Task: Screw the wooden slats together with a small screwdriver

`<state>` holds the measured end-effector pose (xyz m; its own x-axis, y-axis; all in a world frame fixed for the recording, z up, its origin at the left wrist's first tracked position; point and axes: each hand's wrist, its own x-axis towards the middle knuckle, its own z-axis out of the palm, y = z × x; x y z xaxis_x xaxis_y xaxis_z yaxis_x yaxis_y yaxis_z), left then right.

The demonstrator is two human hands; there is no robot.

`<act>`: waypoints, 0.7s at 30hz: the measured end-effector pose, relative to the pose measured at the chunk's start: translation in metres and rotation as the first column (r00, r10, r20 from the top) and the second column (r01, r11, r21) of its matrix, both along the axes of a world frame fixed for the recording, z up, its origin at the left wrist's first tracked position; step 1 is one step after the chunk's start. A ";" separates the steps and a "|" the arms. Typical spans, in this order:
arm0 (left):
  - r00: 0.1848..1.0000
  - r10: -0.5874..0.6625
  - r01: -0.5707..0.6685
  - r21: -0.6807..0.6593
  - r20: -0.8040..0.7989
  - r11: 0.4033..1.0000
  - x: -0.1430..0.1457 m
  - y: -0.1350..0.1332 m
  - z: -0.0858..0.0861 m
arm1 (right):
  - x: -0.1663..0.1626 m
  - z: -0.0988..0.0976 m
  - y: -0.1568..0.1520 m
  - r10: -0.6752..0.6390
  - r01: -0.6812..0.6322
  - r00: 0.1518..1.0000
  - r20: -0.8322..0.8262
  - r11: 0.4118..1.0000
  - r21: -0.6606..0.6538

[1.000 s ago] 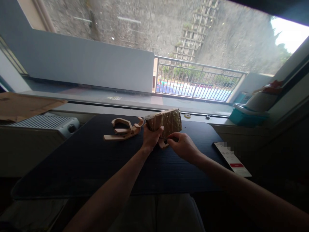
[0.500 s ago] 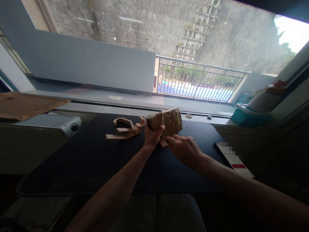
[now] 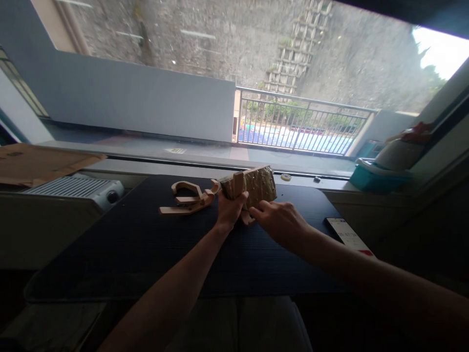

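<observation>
A box-shaped block point(image 3: 261, 185) with a wrinkled, shiny brown-gold covering is tilted above the black table. Against its near face stands a flat wooden piece point(image 3: 238, 185), and a short wooden part point(image 3: 248, 218) juts out below. My left hand point(image 3: 230, 208) is closed around the block's left end, thumb pressed at the wooden piece. At the lower right edge, my right hand point(image 3: 276, 215) is closed with its fingertips pinched together close to the wood; whatever they hold is too small to make out. Joined curved wooden parts point(image 3: 188, 200) extend left of the block.
A phone point(image 3: 348, 234) lies on the table's point(image 3: 154, 269) right side. Beyond the far edge, a tape roll point(image 3: 286, 177) and a small dark object point(image 3: 317, 179) sit on the sill. A heater point(image 3: 80, 188) stands left, and a teal box point(image 3: 370, 176) is at far right.
My right fingers have shifted slightly at the block's lower edge. The flat wooden piece shows more clearly above my left thumb. The block stays in nearly the same place.
</observation>
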<state>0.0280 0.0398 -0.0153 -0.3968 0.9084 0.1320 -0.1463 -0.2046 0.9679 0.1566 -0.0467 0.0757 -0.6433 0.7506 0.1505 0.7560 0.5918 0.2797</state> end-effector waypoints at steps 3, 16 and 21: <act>0.999 -0.002 0.002 -0.003 -0.033 1.000 0.000 0.002 -0.002 | -0.002 -0.006 -0.001 0.070 -0.072 0.996 0.063 0.997 0.036; 0.998 0.011 -0.011 -0.003 -0.068 1.000 -0.002 0.002 -0.004 | 0.006 -0.028 0.008 -0.407 0.208 0.728 -0.552 0.898 -0.389; 0.999 0.023 -0.023 -0.011 -0.048 1.000 -0.001 0.001 0.001 | -0.008 -0.005 -0.006 -0.049 0.046 0.998 -0.049 0.997 -0.056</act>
<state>0.0274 0.0408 -0.0144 -0.4111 0.9007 0.1403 -0.0955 -0.1956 0.9760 0.1482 -0.0531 0.0705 -0.5996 0.7880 0.1395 0.7957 0.5685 0.2091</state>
